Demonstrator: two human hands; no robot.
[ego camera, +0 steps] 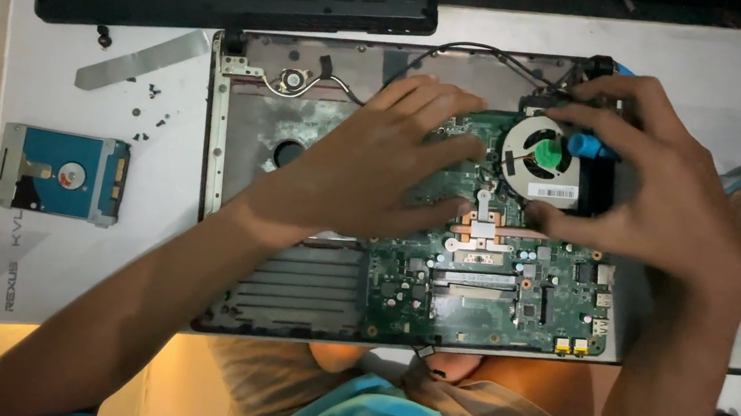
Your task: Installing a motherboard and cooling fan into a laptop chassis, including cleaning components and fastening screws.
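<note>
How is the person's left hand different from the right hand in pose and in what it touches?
The left hand lies flat, fingers spread, on the green circuit board; the right hand is curled, its fingers gripping a blue-handled tool.
The left hand rests on the board's middle left; the right hand is at the upper right corner, by the round fan.
Both are bare and over the opened laptop shell.

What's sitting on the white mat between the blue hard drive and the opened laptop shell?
In the head view, only bare white mat lies between hard drive and laptop shell; the loose screws lie further up.
</note>
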